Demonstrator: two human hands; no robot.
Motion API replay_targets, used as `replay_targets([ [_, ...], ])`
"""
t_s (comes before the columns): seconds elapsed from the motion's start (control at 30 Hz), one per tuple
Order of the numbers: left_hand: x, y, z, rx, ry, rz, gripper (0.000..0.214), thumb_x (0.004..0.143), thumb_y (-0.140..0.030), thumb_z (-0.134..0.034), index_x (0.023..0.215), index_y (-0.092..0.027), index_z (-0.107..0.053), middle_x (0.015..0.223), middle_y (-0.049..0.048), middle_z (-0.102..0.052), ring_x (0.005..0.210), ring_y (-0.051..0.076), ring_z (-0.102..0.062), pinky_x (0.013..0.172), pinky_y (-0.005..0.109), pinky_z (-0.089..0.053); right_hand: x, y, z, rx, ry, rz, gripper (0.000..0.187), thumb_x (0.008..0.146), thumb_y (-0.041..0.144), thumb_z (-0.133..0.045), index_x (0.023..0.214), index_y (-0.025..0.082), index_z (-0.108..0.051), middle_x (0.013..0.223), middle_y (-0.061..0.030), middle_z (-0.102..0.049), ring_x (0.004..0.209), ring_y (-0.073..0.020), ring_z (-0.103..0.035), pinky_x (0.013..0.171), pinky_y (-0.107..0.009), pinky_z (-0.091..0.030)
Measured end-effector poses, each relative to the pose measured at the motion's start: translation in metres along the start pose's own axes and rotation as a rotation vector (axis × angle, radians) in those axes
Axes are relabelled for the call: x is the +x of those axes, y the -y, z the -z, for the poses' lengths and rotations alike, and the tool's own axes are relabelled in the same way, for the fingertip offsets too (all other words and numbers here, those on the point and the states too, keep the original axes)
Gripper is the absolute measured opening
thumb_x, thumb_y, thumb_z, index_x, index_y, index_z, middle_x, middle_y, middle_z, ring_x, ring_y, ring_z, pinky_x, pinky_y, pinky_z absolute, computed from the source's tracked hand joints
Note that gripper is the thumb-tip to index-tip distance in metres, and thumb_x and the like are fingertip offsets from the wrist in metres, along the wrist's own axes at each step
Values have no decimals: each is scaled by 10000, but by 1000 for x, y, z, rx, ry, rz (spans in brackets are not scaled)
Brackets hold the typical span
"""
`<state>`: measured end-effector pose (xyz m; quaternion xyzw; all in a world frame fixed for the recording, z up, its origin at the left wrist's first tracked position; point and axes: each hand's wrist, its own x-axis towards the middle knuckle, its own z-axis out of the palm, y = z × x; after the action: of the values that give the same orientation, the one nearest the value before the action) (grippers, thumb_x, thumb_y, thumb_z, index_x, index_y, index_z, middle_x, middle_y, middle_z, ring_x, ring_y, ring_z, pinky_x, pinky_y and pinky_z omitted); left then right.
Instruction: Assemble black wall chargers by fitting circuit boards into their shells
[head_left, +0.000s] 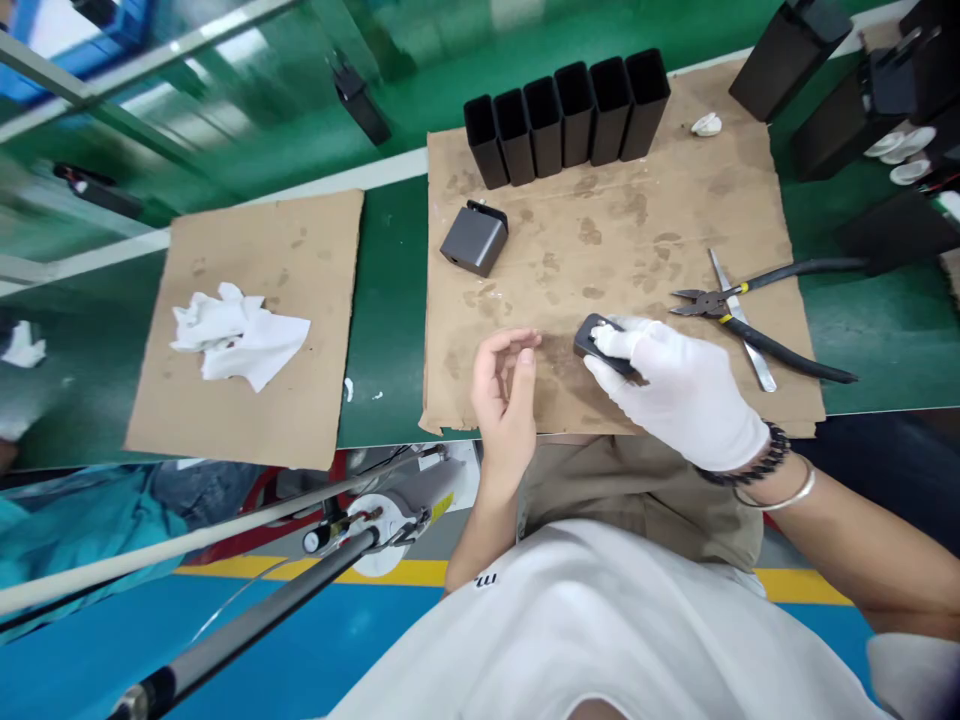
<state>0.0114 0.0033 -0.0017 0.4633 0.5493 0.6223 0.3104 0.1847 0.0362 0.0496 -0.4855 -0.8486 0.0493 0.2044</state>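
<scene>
Across the large cardboard sheet (450, 350) stand six open black tubes (576, 130), in one row at its far edge, plus one grey block (475, 240), one pair of pliers (709, 303), one slim metal tool (757, 362) and one small white scrap (706, 125). Over it, two hands — one bare left hand (504, 395), one gloved right hand (679, 385) gripping one black piece (585, 341). Left of it, one smaller cardboard sheet (300, 430); at its right — at least three black boxes (787, 60)

Black piece (583, 342) partly hidden by right hand (679, 385); blue bin (137, 32) cut off.
</scene>
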Motion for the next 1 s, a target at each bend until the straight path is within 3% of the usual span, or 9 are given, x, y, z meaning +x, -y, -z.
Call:
replay_targets([
  [0.1, 1, -3, -4, 35, 71, 31, 173, 1017, -364, -637, 1089, -219, -698, 1080, 39, -732, 1048, 146, -713, 973, 279, -559, -1, -3, -10, -52, 94, -27, 268, 1011, 301, -514, 1086, 207, -754, 1037, -77, -800, 763, -212, -727, 607, -309, -394],
  [0.23, -1, -3, -9, 69, 111, 49, 205, 1016, -378, -624, 1105, -205, -689, 1126, 67, -729, 1098, 175, -697, 1017, 321, -545, 4, -2, 2, -77, 99, 30, 238, 1006, 251, -507, 1030, 211, -740, 854, -64, -768, 686, -209, -681, 577, -325, -319],
  [0.33, -2, -3, -9, 78, 110, 51, 184, 1016, -351, -621, 1112, -207, -683, 1127, 66, -725, 1093, 171, -691, 1013, 316, -544, 4, 1, 5, -32, 33, 29, 255, 1018, 240, -492, 1058, 225, -743, 948, -58, -787, 745, -208, -696, 613, -324, -340],
  [0.43, -1, -3, -8, 92, 120, 45, 152, 1015, -322, -616, 1097, -212, -683, 1111, 56, -729, 1083, 165, -692, 1010, 309, -540, 3, 1, -4, -45, 36, -85, 270, 1016, 276, -503, 1110, 214, -748, 1052, -79, -790, 777, -223, -712, 615, -323, -359],
  [0.6, 1, 0, -7, 119, 171, 82, 176, 995, -330, -627, 1097, -200, -685, 1136, 78, -724, 1119, 189, -674, 1038, 343, -516, 7, -10, -10, 84, 99, -109, 204, 976, 266, -563, 1062, 207, -738, 926, -70, -776, 779, -231, -722, 644, -306, -446],
  [0.7, 1, 4, -5, 109, 186, 71, 184, 984, -335, -638, 1095, -196, -687, 1133, 82, -730, 1113, 190, -679, 1033, 339, -518, 12, -22, -10, 474, -17, -236, 134, 874, 294, -705, 984, 221, -729, 934, -46, -786, 844, -241, -743, 753, -340, -555],
  [0.8, 0, 6, -2, 68, 191, 65, 176, 976, -334, -649, 1084, -199, -685, 1114, 72, -739, 1079, 177, -697, 994, 311, -541, 13, -28, -18, 1139, -129, -416, 231, 859, 395, -736, 1030, 242, -715, 1060, -34, -791, 966, -252, -761, 833, -409, -638],
  [0.9, 0, 5, 0, 54, 203, 76, 166, 962, -324, -666, 1067, -197, -689, 1094, 68, -747, 1057, 167, -707, 976, 292, -552, 10, -26, -26, 1626, -47, -480, 291, 976, 488, -591, 1102, 257, -716, 1223, -26, -770, 1156, -239, -737, 935, -467, -655],
  [1.0, 0, 4, 1, 84, 209, 84, 171, 954, -333, -675, 1055, -196, -696, 1079, 67, -748, 1046, 168, -708, 973, 295, -557, 5, -19, -27, 1841, -6, -475, 283, 1011, 480, -555, 1040, 265, -736, 1317, 16, -743, 1377, -197, -617, 1119, -461, -567],
])
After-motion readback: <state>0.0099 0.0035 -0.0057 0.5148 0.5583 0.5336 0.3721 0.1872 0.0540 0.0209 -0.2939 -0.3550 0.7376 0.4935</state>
